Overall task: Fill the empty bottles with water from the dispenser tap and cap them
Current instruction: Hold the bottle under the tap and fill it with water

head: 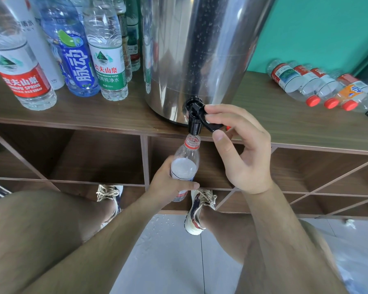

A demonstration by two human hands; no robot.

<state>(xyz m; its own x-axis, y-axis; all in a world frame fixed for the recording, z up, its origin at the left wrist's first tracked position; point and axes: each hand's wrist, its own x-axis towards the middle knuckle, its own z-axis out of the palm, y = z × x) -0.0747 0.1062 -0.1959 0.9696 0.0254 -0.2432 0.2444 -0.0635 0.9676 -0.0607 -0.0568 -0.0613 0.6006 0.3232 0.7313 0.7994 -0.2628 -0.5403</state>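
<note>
**Both arms at the tap, bottle under the spout**

Bare forearms reach from the near edge toward a wooden shelf unit (94, 112), above the knees and a pale tiled floor (174, 262) speckled with water drops. The left hand (168, 184) grips a clear plastic bottle (186, 164) around its label, fingers and thumb curled about the body. The bottle is slightly tilted, uncapped, with a red ring on its neck, and its mouth sits just below the black tap (194, 122). A thin stream falls into it, and it looks partly filled.

The right hand (242, 153) pinches the tap's black lever (210, 124) between forefinger above and thumb below, the other fingers loosely curled. The tap juts from the base of a steel dispenser (200, 49) standing on the shelf top. Left of the dispenser stand upright labelled bottles (108, 60); far right, several bottles (319, 85) lie on their sides, 3 red caps facing near.
</note>
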